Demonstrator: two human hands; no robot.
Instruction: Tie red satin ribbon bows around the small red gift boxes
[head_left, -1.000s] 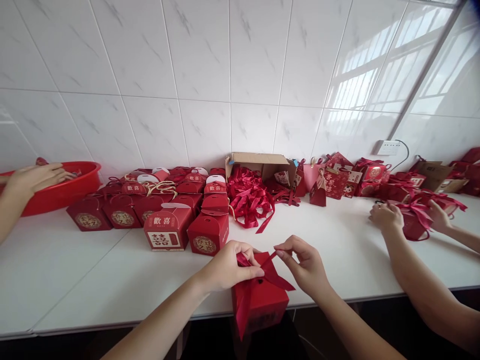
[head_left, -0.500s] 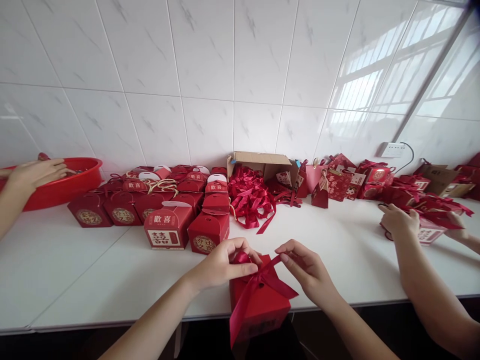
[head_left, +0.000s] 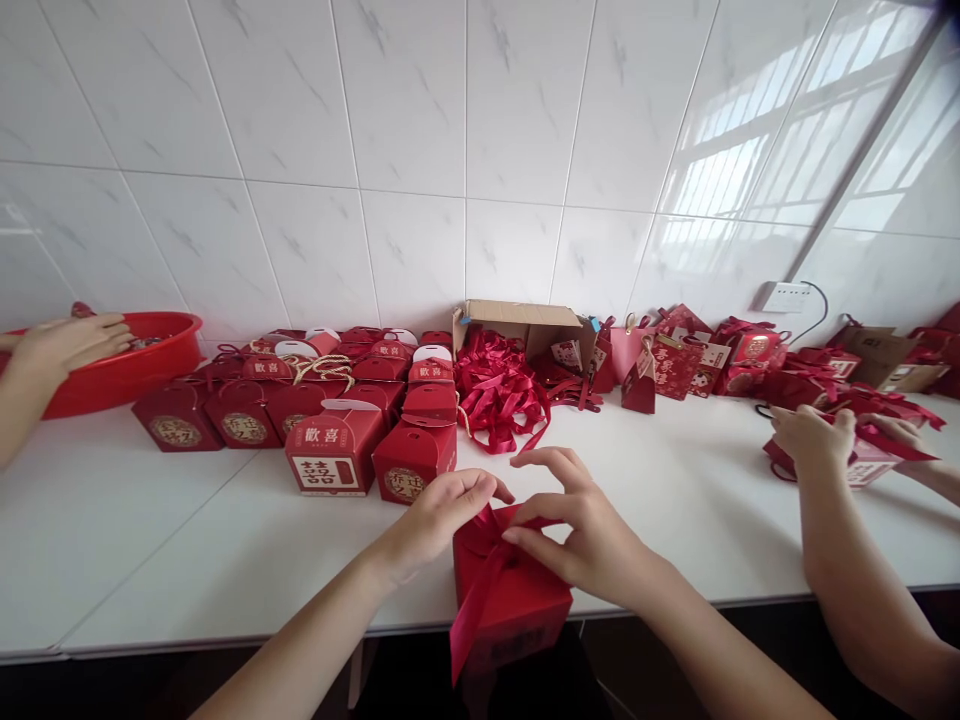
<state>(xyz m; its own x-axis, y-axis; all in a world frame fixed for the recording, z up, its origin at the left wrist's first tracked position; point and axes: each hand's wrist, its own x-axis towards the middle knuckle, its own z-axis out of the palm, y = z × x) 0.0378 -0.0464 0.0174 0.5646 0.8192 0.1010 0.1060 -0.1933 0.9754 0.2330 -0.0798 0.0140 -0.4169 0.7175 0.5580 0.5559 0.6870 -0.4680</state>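
Observation:
A red gift box (head_left: 517, 605) stands at the front edge of the table, before my body. Crimson satin ribbon (head_left: 477, 596) is tied over its top, one tail hanging down the near side. My left hand (head_left: 454, 505) is closed at the back left of the box top, its fingertips around a ribbon loop. From the right, my right hand (head_left: 581, 525) reaches over the box, thumb and forefinger pinching the ribbon near the knot while its other fingers are raised. The knot itself is partly covered by my fingers.
Several red gift boxes (head_left: 334, 447) stand in rows to the left. A cardboard box (head_left: 525, 315) spills a heap of ribbon (head_left: 499, 390) at the back. Another person's hands (head_left: 817, 440) work on a box at right; another hand (head_left: 71, 350) is over a red basin (head_left: 161, 350).
My right hand has moved left, from the ribbon's outer right side to the knot. The left hand stays by the loop. The box has shifted slightly left.

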